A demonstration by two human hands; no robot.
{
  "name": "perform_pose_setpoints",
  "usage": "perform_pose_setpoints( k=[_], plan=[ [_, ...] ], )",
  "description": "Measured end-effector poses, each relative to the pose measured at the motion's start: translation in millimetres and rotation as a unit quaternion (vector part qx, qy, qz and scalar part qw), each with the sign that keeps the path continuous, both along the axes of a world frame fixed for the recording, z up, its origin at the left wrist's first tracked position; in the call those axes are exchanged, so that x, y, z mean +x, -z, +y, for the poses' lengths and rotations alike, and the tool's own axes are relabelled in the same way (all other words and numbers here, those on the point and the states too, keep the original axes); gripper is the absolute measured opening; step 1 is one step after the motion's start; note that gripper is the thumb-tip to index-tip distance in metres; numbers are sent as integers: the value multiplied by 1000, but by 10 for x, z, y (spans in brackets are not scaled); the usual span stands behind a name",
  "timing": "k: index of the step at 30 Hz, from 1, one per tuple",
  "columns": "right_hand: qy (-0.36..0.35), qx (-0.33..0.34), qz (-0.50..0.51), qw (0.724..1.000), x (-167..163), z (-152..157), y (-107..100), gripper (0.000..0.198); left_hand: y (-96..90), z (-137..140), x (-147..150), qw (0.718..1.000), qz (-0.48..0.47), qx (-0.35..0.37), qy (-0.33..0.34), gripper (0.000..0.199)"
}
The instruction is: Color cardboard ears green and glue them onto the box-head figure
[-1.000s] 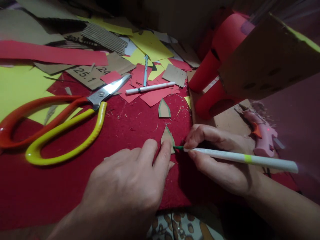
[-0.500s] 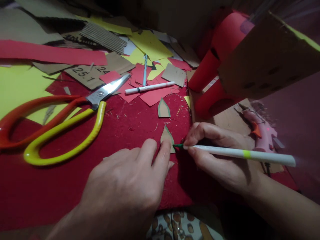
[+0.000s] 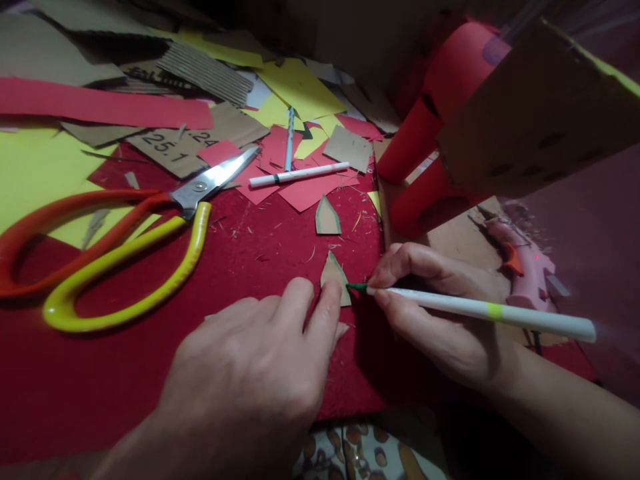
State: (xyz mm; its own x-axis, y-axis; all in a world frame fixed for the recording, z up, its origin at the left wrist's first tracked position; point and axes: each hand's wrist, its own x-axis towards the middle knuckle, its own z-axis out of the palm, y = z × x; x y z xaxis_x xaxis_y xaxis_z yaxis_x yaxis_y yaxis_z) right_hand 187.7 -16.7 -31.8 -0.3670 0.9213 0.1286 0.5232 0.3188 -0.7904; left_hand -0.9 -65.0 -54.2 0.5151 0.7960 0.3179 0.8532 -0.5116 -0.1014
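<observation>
In my right hand (image 3: 440,307) is a white felt-tip pen (image 3: 460,308) with a yellow-green band, pinched near its green tip. That tip meets the right edge of a small pointed cardboard piece (image 3: 334,270) on the red tabletop. My left hand (image 3: 255,367) bends over the piece, a fingertip pressing its lower part against the surface. Green lines run along the piece's upper edges. Just beyond it lies a second pointed cardboard piece (image 3: 328,217) with a green outline. My left fingers hide part of the nearer piece.
Large scissors (image 3: 193,193) with orange and yellow handles lie left. Paper and cardboard scraps (image 3: 195,143), a white pen (image 3: 300,175) and a blue stick (image 3: 289,140) lie behind. At right are a red paper-and-cardboard construction (image 3: 450,120) and a pink glue gun (image 3: 525,263).
The pen's tip has moved very slightly up along the right edge of the cardboard piece, and its rear end has dipped a little. My left hand stays in place.
</observation>
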Motion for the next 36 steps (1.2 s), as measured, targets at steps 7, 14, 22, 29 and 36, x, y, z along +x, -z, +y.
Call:
perform_pose_setpoints(
  k=[7, 14, 22, 29, 36],
  plan=[
    [15, 6, -4, 1000, -37, -8, 21, 9, 31, 21, -3, 1000, 3, 7, 1, 44],
    [-6, 32, -6, 999, -20, 14, 34, 9, 69, 14, -27, 999, -1, 40, 16, 45],
    [20, 34, -1, 999, -27, 1, 20, 8, 65, 29, -15, 999, 3, 44, 10, 46],
    [11, 25, 1, 1000, -7, 4, 26, 8, 66, 30, -13, 999, -2, 49, 9, 47],
    [18, 20, -8, 1000, 5, 1, -2, 9, 60, 30, 0, 999, -3, 41, 8, 47]
  ],
)
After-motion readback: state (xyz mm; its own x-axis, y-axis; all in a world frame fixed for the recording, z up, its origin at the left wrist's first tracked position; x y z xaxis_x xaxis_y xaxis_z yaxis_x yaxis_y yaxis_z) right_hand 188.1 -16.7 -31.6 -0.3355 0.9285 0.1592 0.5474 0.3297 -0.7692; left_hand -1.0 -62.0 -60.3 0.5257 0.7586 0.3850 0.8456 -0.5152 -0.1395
